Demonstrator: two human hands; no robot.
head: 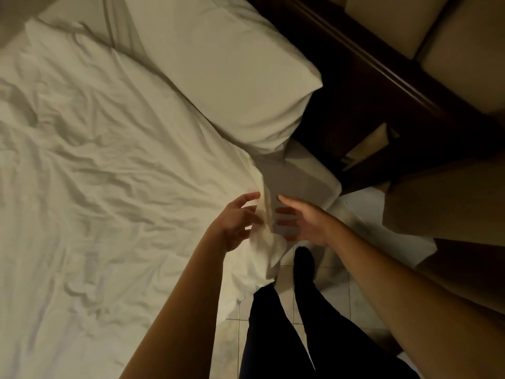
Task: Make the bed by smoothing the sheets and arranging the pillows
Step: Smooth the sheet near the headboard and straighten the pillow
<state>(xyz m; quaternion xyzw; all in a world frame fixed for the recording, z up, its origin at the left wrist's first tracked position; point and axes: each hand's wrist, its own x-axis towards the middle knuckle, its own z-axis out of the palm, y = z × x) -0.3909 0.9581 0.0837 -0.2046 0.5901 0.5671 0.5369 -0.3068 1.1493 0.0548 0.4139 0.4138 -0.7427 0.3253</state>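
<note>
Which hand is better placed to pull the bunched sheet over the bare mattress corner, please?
Left, probably: the left hand touches the bunched sheet, though blur hides any grip. The right hand is open beside it, near the bare mattress corner.

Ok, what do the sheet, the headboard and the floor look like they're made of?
Sheet: thin white woven fabric, probably cotton, matte; it creases finely. Headboard: dark wood or wood veneer, semi-gloss, with a moulded edge catching light. Floor: pale glazed tiles, by the grout lines and slight sheen.
</note>
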